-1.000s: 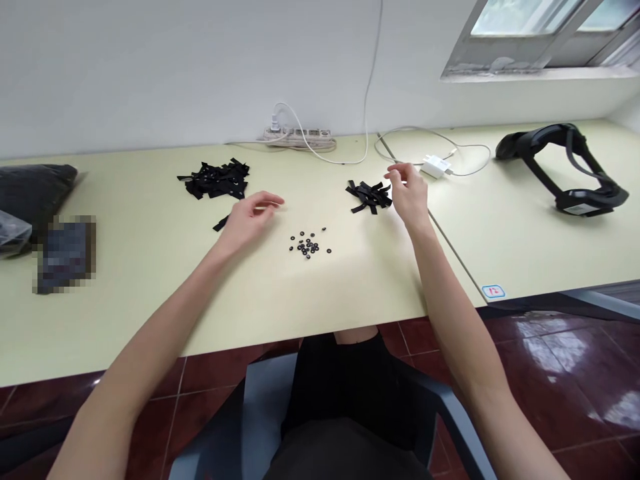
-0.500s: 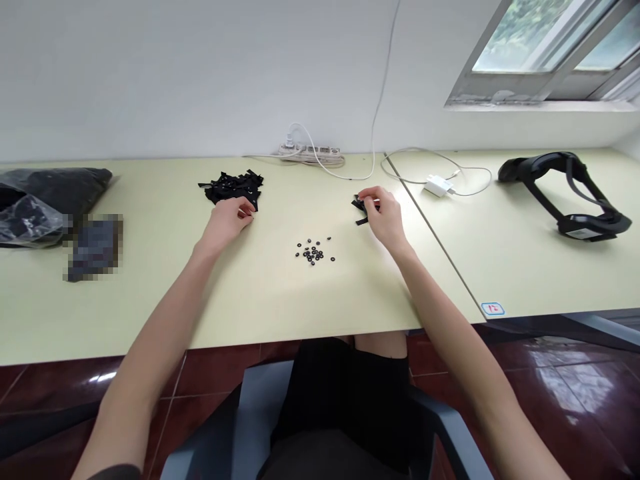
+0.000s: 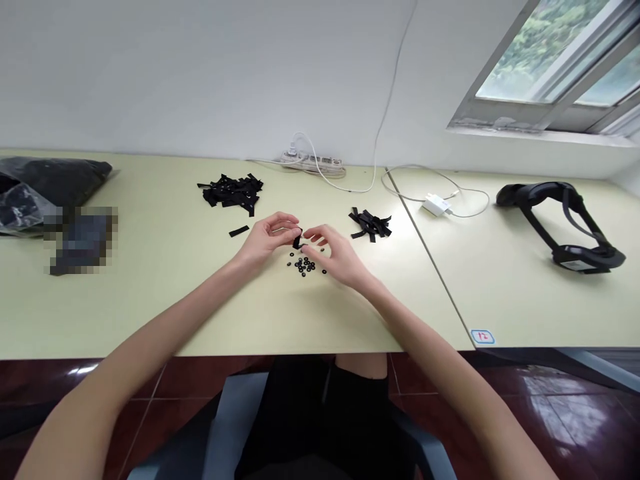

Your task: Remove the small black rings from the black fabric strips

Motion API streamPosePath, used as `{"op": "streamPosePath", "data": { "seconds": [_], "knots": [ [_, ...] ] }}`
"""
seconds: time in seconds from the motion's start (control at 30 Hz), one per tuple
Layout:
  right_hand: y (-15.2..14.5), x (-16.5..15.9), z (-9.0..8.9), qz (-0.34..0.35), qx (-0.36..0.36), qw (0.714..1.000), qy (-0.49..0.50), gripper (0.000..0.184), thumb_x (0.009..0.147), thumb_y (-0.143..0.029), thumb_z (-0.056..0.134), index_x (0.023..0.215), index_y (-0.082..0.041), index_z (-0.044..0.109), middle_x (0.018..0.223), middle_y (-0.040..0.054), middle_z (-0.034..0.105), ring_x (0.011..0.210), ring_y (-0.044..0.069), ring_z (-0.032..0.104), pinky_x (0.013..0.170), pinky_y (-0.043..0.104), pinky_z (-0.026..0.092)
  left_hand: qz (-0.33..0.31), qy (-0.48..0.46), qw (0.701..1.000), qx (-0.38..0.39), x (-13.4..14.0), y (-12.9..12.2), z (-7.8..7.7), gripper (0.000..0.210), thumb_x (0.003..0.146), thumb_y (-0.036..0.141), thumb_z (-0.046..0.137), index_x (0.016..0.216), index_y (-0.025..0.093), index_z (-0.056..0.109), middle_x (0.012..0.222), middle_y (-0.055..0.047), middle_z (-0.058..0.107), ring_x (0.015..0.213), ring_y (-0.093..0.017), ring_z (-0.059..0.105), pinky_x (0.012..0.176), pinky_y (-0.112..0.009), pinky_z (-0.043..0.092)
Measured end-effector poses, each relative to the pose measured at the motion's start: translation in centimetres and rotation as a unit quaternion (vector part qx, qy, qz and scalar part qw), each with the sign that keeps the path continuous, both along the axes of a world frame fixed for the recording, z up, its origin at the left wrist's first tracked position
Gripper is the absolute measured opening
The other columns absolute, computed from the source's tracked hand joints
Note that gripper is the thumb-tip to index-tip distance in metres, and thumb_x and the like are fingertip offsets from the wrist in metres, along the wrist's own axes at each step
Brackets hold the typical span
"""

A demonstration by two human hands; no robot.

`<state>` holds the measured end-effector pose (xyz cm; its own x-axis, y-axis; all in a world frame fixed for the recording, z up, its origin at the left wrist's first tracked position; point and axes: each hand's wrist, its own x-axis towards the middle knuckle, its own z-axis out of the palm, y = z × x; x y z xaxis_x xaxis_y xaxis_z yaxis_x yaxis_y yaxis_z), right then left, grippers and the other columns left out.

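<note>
Above the small black rings [image 3: 305, 266] in the middle of the table, my left hand [image 3: 267, 237] pinches a short black fabric strip [image 3: 297, 240] between thumb and fingers. My right hand [image 3: 337, 255] is just to the right of that strip, thumb and fingertips apart. Its thumb tip is close to the strip's lower end; whether they touch is hard to make out. A single black strip [image 3: 239, 231] lies flat to the left of my left hand. Farther back on the left is a large pile of black strips [image 3: 233, 192], and a smaller pile [image 3: 371, 224] lies at the right.
A power strip [image 3: 313, 163] with white cables sits by the wall. To the right are a white charger [image 3: 437, 205] and a black headset [image 3: 555, 223]. A dark plastic bag [image 3: 60, 190] and a blurred dark object [image 3: 83, 241] lie at the left.
Both hands have come from the two piles to the middle, over the rings. My left hand now holds a strip; my right hand has left the smaller pile. A lone strip shows beside the large pile.
</note>
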<state>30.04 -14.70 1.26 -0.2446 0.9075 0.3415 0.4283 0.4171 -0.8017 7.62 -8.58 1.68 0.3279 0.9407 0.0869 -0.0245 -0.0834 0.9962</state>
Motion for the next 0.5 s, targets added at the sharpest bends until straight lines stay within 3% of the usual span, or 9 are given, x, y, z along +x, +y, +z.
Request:
{"op": "streamPosePath", "data": {
  "seconds": [0.1,0.23,0.5],
  "knots": [
    [-0.8,-0.7,0.1,0.042,0.012,0.999,-0.005,0.014,0.108,-0.04,0.071,0.113,-0.027,0.069,0.12,0.0065,0.078,0.112,0.025,0.073,0.101,0.044,0.059,-0.029,-0.03,0.999,0.006,0.9,-1.5,0.9,0.051,0.079,0.062,0.101,0.106,0.023,0.082,0.095,-0.004,0.076,0.086,-0.018,0.07,0.084,-0.032,0.06],
    [-0.9,-0.4,0.3,0.068,-0.02,0.994,0.078,0.013,0.113,-0.036,0.062,0.112,-0.027,0.07,0.106,0.0033,0.082,0.099,0.021,0.078,0.094,0.04,0.061,-0.045,-0.059,0.997,0.012,1.2,-2.1,1.8,0.051,0.083,0.068,0.098,0.094,0.021,0.079,0.094,-0.003,0.073,0.081,-0.015,0.064,0.08,-0.03,0.058],
    [-0.9,-0.1,1.3,0.067,-0.071,0.988,0.123,0.024,0.108,-0.044,0.065,0.127,-0.029,0.063,0.104,0.0021,0.083,0.096,0.021,0.08,0.088,0.039,0.061,0.016,-0.043,0.998,-0.046,1.1,-1.8,1.2,0.059,0.082,0.075,0.095,0.1,0.025,0.07,0.11,-0.004,0.074,0.121,-0.025,0.072,0.109,-0.042,0.062]
  ]
}}
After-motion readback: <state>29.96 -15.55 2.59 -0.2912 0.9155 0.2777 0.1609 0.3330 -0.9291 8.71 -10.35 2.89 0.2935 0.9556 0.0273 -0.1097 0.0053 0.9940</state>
